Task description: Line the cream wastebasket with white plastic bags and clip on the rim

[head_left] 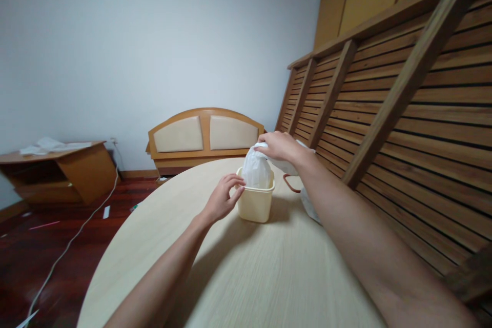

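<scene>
A small cream plastic bin (254, 206) stands upright on the round pale table (284, 271). Bunched white plastic bag (257, 170) film rises out of its mouth. My right hand (280, 146) is closed on the top of this bag, above the bin. At the bin's left rim, my left hand (225, 197) touches the edge with its fingertips, thumb apart from the fingers. Behind my right forearm lies a whitish item (309, 205), partly hidden, and a brown loop (291, 183) shows beside it. The inside of the bin is hidden by the bag.
Slatted wooden panels (384, 113) lean along the right side. Beyond the table stands a headboard (205, 133) against the wall. On the left is a low wooden desk (82, 169) with white sheets on top. A cable (82, 225) crosses the dark red floor.
</scene>
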`<state>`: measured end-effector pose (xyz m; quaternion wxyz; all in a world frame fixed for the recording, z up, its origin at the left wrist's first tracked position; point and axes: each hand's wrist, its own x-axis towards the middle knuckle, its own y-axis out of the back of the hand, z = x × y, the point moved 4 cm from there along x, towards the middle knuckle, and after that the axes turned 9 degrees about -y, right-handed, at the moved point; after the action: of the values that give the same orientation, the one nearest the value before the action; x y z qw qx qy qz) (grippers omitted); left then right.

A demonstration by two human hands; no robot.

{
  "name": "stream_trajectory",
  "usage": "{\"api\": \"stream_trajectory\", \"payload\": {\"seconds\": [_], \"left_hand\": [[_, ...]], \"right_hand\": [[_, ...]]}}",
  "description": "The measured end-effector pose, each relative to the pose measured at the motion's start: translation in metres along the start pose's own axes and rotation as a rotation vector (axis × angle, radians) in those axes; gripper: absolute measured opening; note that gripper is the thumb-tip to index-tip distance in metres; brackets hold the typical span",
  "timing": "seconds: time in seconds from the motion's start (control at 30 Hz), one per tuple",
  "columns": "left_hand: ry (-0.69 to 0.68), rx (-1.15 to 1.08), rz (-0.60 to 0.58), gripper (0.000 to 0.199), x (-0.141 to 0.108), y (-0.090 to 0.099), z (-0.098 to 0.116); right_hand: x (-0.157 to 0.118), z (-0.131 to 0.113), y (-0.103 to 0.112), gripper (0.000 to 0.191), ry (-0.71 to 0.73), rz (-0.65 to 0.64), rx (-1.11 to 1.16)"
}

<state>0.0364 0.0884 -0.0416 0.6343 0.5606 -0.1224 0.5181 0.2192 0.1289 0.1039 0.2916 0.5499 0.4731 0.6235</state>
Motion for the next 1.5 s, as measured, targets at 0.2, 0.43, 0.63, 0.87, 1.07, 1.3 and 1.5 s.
{"api": "stream_trajectory", "payload": {"seconds": [0.2,0.43,0.63,0.87,1.07,1.3,1.5], "left_hand": [[0.008,0.005,0.015,0.024,-0.002,0.0,-0.003],[-0.043,0.035,-0.048,0.021,0.005,0.006,0.008],[-0.042,-0.045,-0.154,0.019,0.008,0.01,0.018],[-0.017,-0.08,-0.071,0.021,0.01,0.016,0.026],[-0.003,-0.137,-0.134,0.034,0.008,0.006,0.022],[0.028,-0.095,-0.075,0.038,0.008,0.007,0.012],[0.036,-0.016,-0.026,0.032,0.01,0.014,0.009]], "right_hand": [[-0.005,0.0,-0.03,0.037,0.02,-0.172,0.001],[-0.013,-0.011,-0.054,0.036,0.139,-0.278,-0.004],[-0.022,-0.025,-0.059,0.033,0.257,-0.324,0.019],[-0.028,-0.008,-0.044,0.058,0.313,-0.366,0.487],[-0.045,0.026,-0.034,0.037,0.093,-0.037,0.693],[-0.066,0.081,-0.055,0.058,-0.455,0.102,0.589],[-0.072,0.085,-0.055,0.036,-0.373,-0.1,0.751]]}}
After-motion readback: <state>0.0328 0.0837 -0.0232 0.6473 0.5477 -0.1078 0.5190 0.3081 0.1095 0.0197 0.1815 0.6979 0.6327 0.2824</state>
